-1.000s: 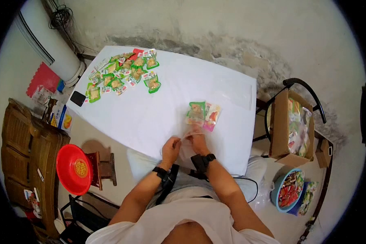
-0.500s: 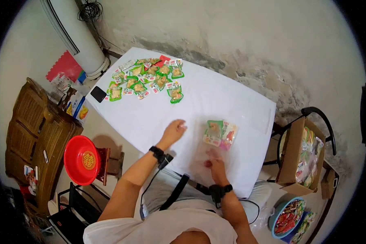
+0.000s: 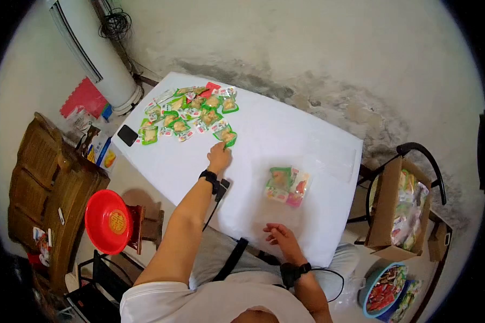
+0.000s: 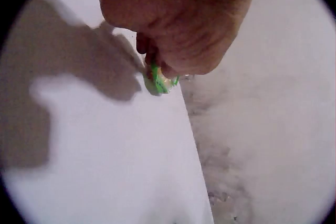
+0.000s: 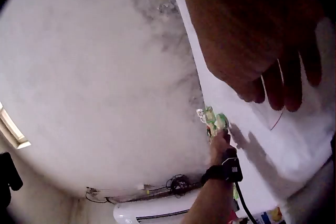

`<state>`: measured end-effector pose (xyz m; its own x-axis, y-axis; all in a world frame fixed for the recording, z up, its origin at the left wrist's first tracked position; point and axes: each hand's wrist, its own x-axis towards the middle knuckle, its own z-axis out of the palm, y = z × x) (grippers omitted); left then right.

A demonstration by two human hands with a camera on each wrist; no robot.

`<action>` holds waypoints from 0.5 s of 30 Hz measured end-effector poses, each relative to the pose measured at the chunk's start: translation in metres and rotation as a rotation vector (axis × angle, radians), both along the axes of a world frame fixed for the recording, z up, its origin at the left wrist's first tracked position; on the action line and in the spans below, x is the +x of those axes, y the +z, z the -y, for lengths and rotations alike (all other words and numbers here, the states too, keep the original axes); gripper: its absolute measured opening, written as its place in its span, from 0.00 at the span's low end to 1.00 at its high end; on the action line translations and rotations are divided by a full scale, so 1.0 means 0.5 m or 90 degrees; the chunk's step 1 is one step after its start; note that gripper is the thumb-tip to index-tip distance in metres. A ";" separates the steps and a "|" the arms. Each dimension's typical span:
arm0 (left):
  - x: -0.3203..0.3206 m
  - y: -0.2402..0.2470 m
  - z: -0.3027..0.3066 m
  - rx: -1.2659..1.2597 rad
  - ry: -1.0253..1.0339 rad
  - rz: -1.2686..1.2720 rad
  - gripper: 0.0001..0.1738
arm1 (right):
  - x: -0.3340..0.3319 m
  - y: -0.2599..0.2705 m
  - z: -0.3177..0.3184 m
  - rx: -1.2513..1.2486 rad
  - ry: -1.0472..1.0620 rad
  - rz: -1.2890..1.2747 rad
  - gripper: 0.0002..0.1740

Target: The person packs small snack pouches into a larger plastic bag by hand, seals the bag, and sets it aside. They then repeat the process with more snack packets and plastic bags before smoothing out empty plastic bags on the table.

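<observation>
My left hand (image 3: 219,157) reaches forward over the white table, fingertips pinching the near corner of a green-edged clear snack packet (image 3: 227,135). In the left wrist view that packet (image 4: 161,83) shows below the curled fingers, mostly hidden behind the hand. My right hand (image 3: 281,239) hovers at the table's near side, its fingers loosely spread and holding nothing. Just ahead of it lie a green snack packet (image 3: 278,180) and a white-and-pink packet (image 3: 299,188), overlapping, with a clear plastic bag over them. Farther off, more green snack packets (image 3: 180,126) lie in a loose heap.
A black phone (image 3: 127,135) lies at the table's left edge. To the right stand a cardboard box (image 3: 385,215) of packets and a blue tub (image 3: 369,299) of wrapped items. A red basin (image 3: 99,220) sits on a wooden stool at left.
Both hands were together at the clear bag. The left hand has let go and moved left and forward to the snack packet; the right has released the bag and drawn back.
</observation>
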<state>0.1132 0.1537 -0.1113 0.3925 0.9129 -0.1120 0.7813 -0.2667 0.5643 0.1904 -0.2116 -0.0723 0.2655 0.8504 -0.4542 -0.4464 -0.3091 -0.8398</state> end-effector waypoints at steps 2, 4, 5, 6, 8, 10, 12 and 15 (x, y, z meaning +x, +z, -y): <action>-0.022 -0.021 0.006 0.029 0.001 0.029 0.25 | 0.002 0.007 -0.003 0.012 0.058 0.032 0.16; -0.069 -0.056 0.024 0.144 -0.085 0.244 0.21 | 0.003 0.012 -0.006 0.030 0.049 0.083 0.15; -0.094 -0.042 0.052 0.139 -0.090 0.239 0.21 | 0.001 0.014 -0.004 0.044 0.038 0.135 0.14; -0.118 0.002 0.098 0.100 -0.101 0.318 0.20 | -0.001 0.018 -0.006 0.035 0.030 0.129 0.14; -0.162 0.090 0.190 0.023 -0.120 0.384 0.19 | -0.001 0.029 -0.012 0.092 -0.081 0.314 0.18; -0.197 0.153 0.268 -0.068 -0.126 0.435 0.18 | -0.008 0.077 -0.019 0.154 -0.147 0.567 0.24; -0.226 0.197 0.344 -0.141 -0.128 0.495 0.16 | -0.008 0.105 -0.031 0.181 -0.161 0.725 0.27; -0.248 0.235 0.413 -0.293 -0.105 0.422 0.11 | -0.028 0.108 -0.025 0.267 -0.096 0.816 0.29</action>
<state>-0.0110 -0.0530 0.0063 0.6335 0.7574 -0.1583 0.2184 0.0212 0.9756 0.1764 -0.1989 -0.0186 0.4043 0.7877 0.4647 0.7073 0.0529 -0.7050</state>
